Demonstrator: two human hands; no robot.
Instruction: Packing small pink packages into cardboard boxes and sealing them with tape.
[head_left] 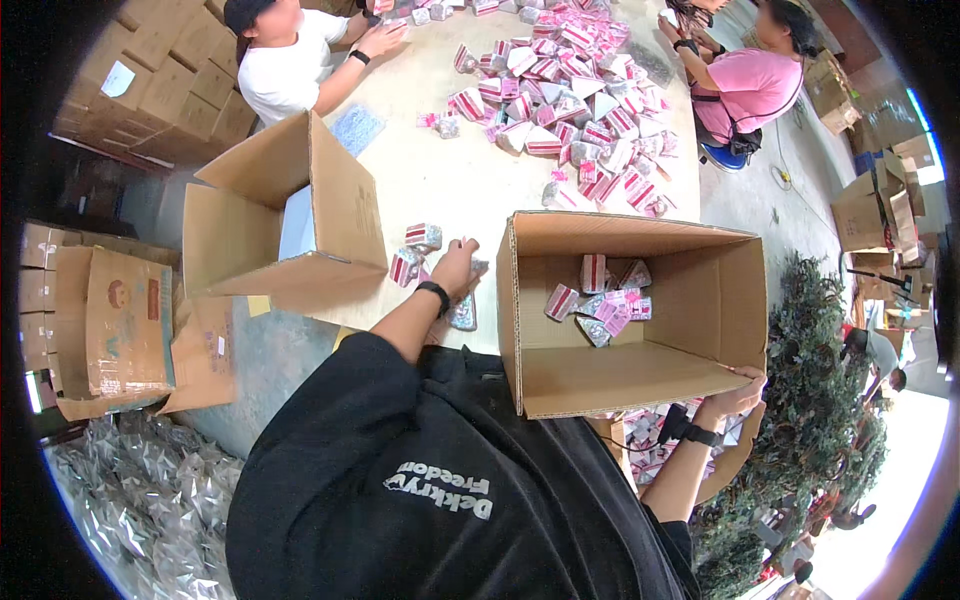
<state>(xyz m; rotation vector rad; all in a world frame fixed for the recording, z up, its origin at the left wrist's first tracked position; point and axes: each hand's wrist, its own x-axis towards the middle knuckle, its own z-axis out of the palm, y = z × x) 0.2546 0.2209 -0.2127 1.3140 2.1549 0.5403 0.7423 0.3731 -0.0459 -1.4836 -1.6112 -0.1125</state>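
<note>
My left hand [456, 264] is over the table, its fingers closed round a small clear-wrapped packet [480, 267] that they partly hide. Two pink-and-white striped wedge packets [423, 237] lie just left of that hand, and another wedge packet [463, 312] is below it near the table edge. To the right, an open cardboard box [640, 385] is tilted with its mouth toward me; several striped wedge packets [562, 302] and pink-printed pieces [622, 305] lie inside. My right hand [738, 394] grips the box's lower right rim.
Many striped packets [570, 100] are heaped on the table [420, 170]. Another open carton [345, 195] stands at left. Below the box, a carton [735, 465] holds more packets. Two people [285, 60] work across the table. Clear plastic bags [140, 510] lie lower left; leafy greenery [800, 400] stands right.
</note>
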